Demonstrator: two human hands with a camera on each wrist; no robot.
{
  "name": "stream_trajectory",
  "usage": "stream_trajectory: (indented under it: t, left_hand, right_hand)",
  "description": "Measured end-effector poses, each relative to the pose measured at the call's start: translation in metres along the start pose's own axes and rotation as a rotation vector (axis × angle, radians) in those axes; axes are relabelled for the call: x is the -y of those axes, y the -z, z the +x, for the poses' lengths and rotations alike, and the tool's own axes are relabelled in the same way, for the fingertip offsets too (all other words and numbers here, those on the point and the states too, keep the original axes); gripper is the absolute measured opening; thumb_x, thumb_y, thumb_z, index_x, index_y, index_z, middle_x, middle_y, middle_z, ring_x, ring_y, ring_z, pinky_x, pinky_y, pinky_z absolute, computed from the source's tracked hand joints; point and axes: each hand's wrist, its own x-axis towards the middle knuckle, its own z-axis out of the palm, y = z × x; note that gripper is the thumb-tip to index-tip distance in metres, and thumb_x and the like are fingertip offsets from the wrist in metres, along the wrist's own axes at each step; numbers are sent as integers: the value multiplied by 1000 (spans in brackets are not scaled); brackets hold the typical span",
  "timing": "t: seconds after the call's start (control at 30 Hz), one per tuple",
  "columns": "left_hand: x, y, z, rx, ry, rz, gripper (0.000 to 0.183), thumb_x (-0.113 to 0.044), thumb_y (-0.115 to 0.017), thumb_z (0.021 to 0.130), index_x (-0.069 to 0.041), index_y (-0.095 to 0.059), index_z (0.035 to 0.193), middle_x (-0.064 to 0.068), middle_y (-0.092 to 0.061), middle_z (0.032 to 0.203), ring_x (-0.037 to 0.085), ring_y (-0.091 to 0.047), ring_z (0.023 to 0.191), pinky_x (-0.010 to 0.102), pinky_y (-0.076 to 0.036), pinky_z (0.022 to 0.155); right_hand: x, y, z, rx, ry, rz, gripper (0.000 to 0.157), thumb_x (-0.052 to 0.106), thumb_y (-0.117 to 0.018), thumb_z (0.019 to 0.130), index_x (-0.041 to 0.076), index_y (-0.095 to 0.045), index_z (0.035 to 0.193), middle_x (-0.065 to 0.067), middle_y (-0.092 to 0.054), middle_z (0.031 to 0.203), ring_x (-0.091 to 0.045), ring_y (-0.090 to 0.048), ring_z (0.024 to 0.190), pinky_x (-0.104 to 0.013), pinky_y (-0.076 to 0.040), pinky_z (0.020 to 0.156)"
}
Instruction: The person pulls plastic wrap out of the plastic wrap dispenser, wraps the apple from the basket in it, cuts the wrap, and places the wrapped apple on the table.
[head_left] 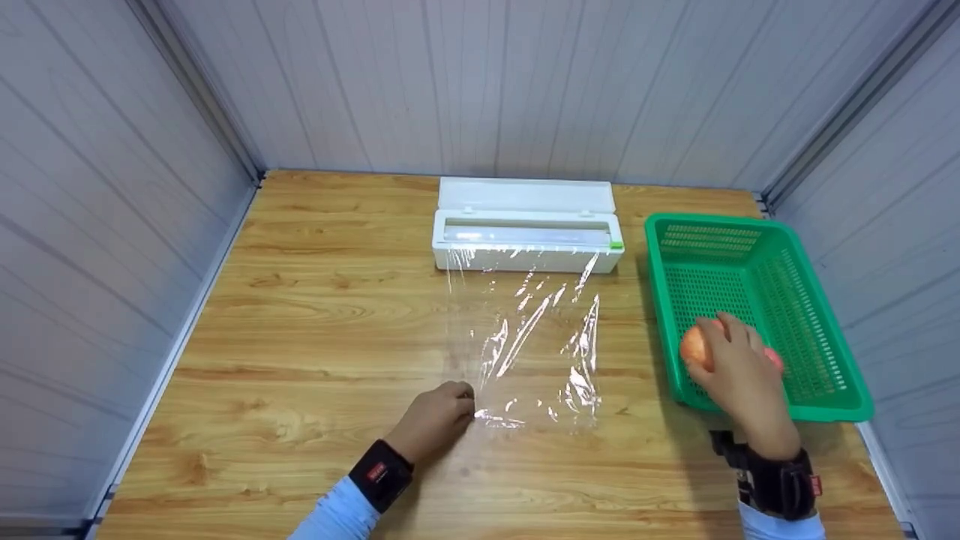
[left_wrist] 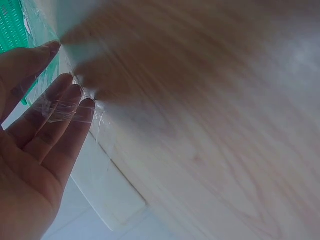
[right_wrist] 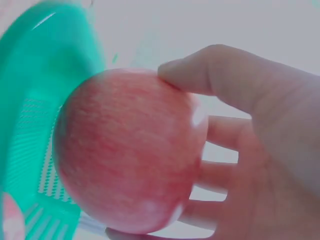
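My right hand (head_left: 742, 375) grips a red apple (right_wrist: 130, 150), thumb on one side and fingers curled round the other. In the head view this hand and the apple overlap the near left part of a green plastic basket (head_left: 656, 300). A second pinkish-red fruit (head_left: 774, 360) shows beside the hand, partly hidden. My left hand (head_left: 439, 420) rests on the table at the near left corner of a sheet of clear cling film (head_left: 525, 337). In the left wrist view its fingers are extended, fingertips on the wood, with film stretched across them.
A white cling film box (head_left: 529, 260) stands at the back with its lid (head_left: 525, 195) tipped back, and the film runs from it toward me. A small green piece (head_left: 616, 245) sits at its right end. Pale panel walls (head_left: 465, 90) enclose the wooden table (head_left: 322, 315).
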Motion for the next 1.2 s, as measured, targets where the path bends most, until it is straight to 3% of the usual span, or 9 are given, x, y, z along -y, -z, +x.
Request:
stream_trajectory:
  t: [0.27,0.43,0.67,0.9,1.2]
  left_hand:
    - [-1,0,-1,-29,18,-35,5,-12,-68,81,-10,-72,83,2,-64,98,17,-61,90,27,-53,79]
    - [-2,0,-1,-30,31,-41,6,-11,-67,80,-11,-72,82,1,-64,97,16,-61,90,26,-53,78]
    - [-3,0,0,-18,59,-35,10,-10,-63,83,-13,-70,77,0,-62,96,15,-59,88,26,-52,74]
    - [-5,-1,-1,-7,75,-31,7,-9,-64,82,-11,-69,77,1,-61,95,16,-59,87,27,-52,73]
    - [-6,-1,-1,-9,97,-56,5,-10,-64,81,-12,-69,79,0,-62,98,16,-59,90,28,-52,76]
  right_hand:
    - [31,6,3,-7,78,-5,54,16,-72,78,6,-52,127,-25,-41,136,-45,-39,120,-61,-47,73]
    - [56,-4,4,49,85,-10,55,19,-73,76,7,-53,125,-23,-42,138,-42,-43,119,-58,-52,70]
    - [93,-45,5,104,199,8,58,27,-76,73,11,-54,125,-20,-52,130,-38,-54,109,-43,-56,64]
    - [123,-89,15,216,314,83,61,29,-76,73,12,-53,128,-18,-48,136,-39,-47,122,-54,-48,90]
    - [145,-125,21,215,426,58,64,28,-78,70,12,-54,128,-18,-49,133,-34,-48,119,-47,-51,86]
